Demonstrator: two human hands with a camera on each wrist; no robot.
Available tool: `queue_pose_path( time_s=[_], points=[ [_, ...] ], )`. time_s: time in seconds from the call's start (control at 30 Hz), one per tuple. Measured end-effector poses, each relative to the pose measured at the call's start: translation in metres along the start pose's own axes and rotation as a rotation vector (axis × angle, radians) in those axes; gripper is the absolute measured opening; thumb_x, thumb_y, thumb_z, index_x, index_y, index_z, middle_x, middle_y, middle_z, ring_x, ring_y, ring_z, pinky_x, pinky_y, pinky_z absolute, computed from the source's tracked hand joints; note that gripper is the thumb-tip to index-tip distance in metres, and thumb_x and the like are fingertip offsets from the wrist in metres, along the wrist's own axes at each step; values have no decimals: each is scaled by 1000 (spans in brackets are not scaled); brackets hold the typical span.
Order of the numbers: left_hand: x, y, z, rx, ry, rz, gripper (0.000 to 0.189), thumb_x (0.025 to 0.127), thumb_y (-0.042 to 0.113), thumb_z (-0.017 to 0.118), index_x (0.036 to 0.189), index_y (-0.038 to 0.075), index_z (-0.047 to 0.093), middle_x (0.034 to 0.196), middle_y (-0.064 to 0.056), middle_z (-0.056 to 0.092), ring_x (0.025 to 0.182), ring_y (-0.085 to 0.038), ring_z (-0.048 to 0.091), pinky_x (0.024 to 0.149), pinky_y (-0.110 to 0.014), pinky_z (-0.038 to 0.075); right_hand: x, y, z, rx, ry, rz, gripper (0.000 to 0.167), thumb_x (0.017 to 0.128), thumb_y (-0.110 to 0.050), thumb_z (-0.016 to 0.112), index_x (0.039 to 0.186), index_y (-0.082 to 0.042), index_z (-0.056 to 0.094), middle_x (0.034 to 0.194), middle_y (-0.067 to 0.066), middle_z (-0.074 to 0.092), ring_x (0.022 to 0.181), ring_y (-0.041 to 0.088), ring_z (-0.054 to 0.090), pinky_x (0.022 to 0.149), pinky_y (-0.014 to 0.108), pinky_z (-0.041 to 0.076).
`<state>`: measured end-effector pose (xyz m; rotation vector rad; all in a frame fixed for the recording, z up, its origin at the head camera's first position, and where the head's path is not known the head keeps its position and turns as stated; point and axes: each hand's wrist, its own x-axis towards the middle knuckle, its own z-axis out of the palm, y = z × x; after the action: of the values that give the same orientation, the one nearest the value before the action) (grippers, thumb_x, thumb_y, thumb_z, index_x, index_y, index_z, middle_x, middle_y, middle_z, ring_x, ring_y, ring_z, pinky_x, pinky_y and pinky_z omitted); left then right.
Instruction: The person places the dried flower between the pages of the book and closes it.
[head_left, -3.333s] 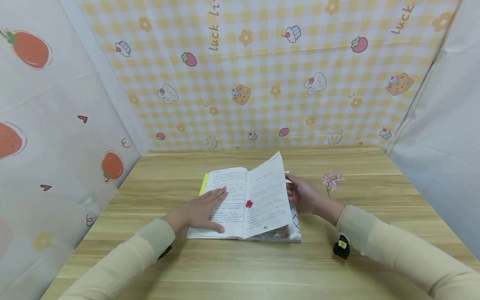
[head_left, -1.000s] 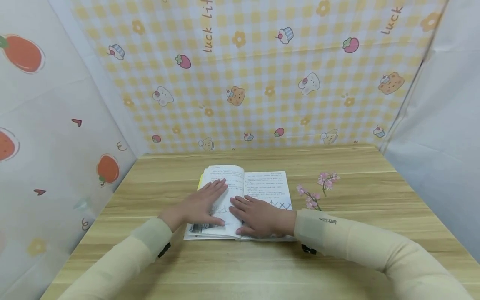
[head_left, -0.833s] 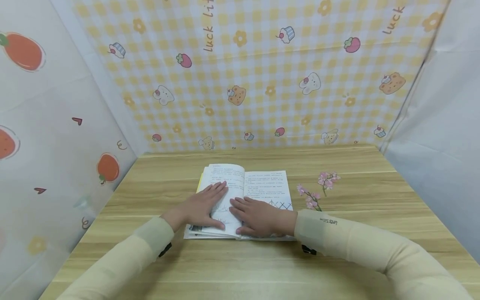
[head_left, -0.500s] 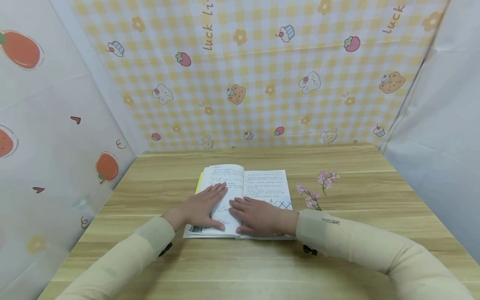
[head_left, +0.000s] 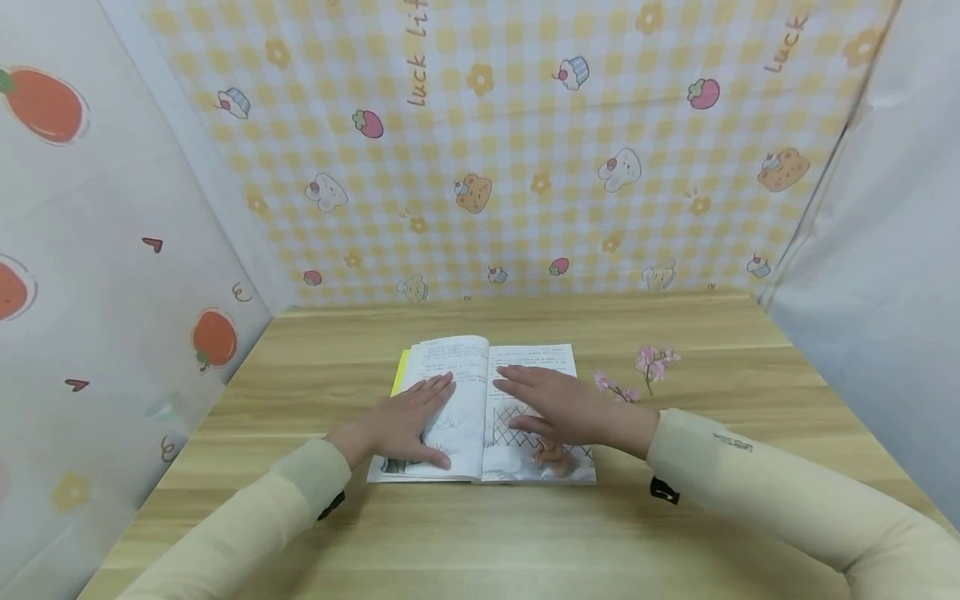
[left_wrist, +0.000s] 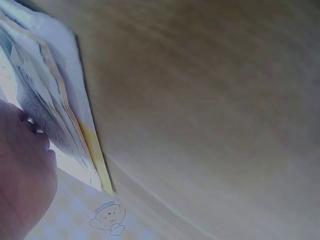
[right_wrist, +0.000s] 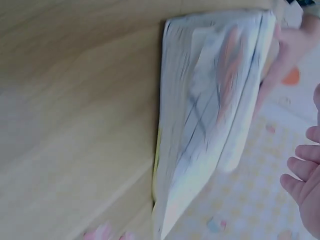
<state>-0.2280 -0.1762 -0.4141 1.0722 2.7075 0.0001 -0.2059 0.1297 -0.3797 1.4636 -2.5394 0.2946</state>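
Note:
An open book (head_left: pixel 521 458) lies on the table, with text and drawings on its pages and a yellow cover edge showing at the left. My left hand (head_left: pixel 405 425) rests on its left page, fingers straight and spread, thumb toward the spine. Over the right page is my right hand (head_left: pixel 566 406), its fingers extended toward the spine, holding nothing. In the right wrist view this hand (right_wrist: pixel 306 175) appears raised off the paper, and a fence drawing shows on the blurred page. The left wrist view shows part of my left hand (left_wrist: pixel 25 170) by the layered page edges (left_wrist: pixel 55 75).
Two pink flower sprays, one of them a little farther back (head_left: pixel 656 362), are on the wooden table (head_left: pixel 450 542) right of the book. My right wrist partly covers the nearer one. A yellow checked backdrop (head_left: pixel 525 167) rises behind, with white sheets at both sides.
Earlier, my right hand held a half-raised page at the right; then it lay flat near the spine. Now it has moved right and away from me, uncovering the fence drawing. My left hand stays put.

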Motion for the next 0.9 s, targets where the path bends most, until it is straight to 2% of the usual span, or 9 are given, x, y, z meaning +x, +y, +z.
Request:
queue_pose_path(
  time_s=[0.17, 0.33, 0.5, 0.7, 0.9],
  points=[
    [-3, 1, 5, -13, -25, -25, 126, 68, 93, 37, 157, 11, 1, 162, -3, -5, 147, -17, -3, 117, -33, 7, -21, 15, -9, 59, 139, 58, 56, 96, -33, 61, 139, 0, 49, 141, 20, 49, 126, 34, 51, 99, 48, 46],
    [-3, 1, 6, -10, -9, -9, 125, 70, 92, 37, 156, 10, 1, 162, -4, -5, 147, -17, -3, 117, -33, 6, -42, 30, -18, 98, 248, 181, 54, 91, -22, 70, 135, 1, 52, 134, 20, 56, 118, 34, 57, 94, 48, 49],
    [-1, 1, 6, -8, -8, -8, 125, 70, 92, 37, 156, 10, 1, 162, -4, -5, 147, -17, -3, 117, -33, 6, -66, 45, -26, 236, 312, 420, 48, 93, -19, 67, 135, 0, 52, 131, 19, 58, 113, 37, 59, 92, 51, 50],
    [0, -1, 5, -1, -6, -9, 125, 70, 92, 36, 156, 10, 1, 162, -4, -5, 147, -17, -3, 117, -33, 6, -93, 65, -24, 419, 411, 730, 45, 99, -24, 59, 130, 7, 53, 117, 24, 61, 104, 37, 59, 86, 50, 51],
    [-1, -1, 5, -11, -2, -7, 124, 71, 92, 37, 156, 9, 1, 162, -4, -5, 147, -17, -3, 117, -33, 7, -116, 78, -17, 501, 381, 993, 57, 101, -36, 52, 132, 11, 48, 117, 25, 57, 107, 38, 54, 88, 49, 47]
  ],
)
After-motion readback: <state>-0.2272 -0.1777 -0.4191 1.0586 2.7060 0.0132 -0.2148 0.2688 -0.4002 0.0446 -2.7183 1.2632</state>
